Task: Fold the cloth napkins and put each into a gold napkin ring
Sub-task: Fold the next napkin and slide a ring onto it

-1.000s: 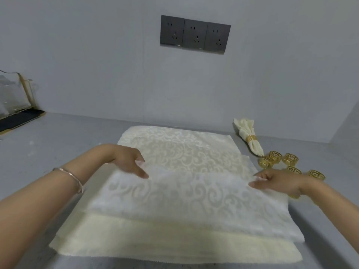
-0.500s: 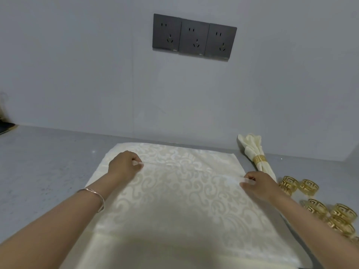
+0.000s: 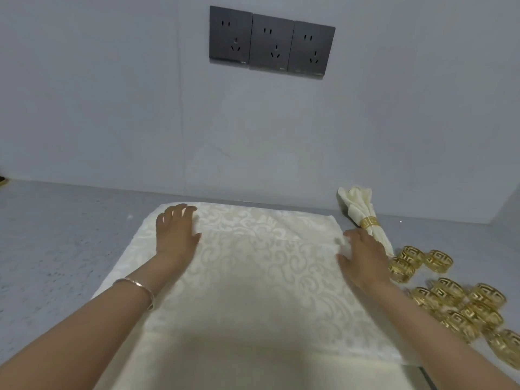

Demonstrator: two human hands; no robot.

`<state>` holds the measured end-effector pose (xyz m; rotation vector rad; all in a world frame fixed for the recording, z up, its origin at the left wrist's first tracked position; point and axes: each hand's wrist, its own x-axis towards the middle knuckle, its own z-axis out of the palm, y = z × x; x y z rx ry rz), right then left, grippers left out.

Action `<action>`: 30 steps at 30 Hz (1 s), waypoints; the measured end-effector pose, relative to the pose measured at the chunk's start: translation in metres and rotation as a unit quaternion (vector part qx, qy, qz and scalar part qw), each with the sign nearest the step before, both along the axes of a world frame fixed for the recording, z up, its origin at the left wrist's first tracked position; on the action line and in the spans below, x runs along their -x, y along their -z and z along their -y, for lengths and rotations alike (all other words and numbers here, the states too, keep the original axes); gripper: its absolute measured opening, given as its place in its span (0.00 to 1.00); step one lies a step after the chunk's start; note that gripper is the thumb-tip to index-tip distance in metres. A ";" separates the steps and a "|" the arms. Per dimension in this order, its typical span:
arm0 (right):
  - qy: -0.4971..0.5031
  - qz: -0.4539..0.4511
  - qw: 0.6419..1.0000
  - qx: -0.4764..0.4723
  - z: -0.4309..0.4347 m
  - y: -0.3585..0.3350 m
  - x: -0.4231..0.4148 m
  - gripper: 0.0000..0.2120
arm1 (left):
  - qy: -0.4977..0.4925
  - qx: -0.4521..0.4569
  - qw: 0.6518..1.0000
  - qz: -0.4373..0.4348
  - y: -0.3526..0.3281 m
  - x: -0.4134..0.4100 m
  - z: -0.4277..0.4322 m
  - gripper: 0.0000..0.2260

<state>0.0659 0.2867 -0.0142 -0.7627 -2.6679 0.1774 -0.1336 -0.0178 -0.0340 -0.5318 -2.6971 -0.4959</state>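
both hands have travelled to the far side of the napkin stack (image 3: 225, 370) since the earlier frame, and the left hand (image 3: 177, 237) has gone from a pinch to lying flat, fingers spread, on the stack's far left corner. the right hand (image 3: 364, 257) rests on the right edge of the top napkin (image 3: 253, 277). it is blurred, so i cannot tell whether it pinches the hem or only presses it. the top napkin lies doubled over on the stack, its turned edge seeming to stop a little short of the stack's far edge.

judging from this, the main risk is a crooked fold. the damask looks slick, and if one hand smooths harder than the other the top layer may skate sideways, or take the napkin beneath with it. the other risk sits just right of the stack, where the loose gold rings (image 3: 455, 299) lie close to the right forearm, so a careless sweep back could scatter them across the counter (image 3: 56, 249). off the stack's far right corner, the finished napkin (image 3: 363, 209) could also be nudged out of its ring (image 3: 369, 222).
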 end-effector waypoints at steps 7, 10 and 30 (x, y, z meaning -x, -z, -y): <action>-0.175 0.010 0.978 0.117 0.131 0.015 -0.019 0.21 | 0.191 0.085 0.971 0.116 0.003 -0.132 -0.013 0.24; -0.180 0.079 0.977 0.085 0.159 0.034 -0.013 0.23 | 0.157 0.171 0.962 0.145 0.020 -0.153 -0.017 0.26; -0.027 0.154 0.985 0.076 0.030 0.037 -0.124 0.31 | 0.013 0.123 0.974 0.188 0.019 -0.115 0.085 0.32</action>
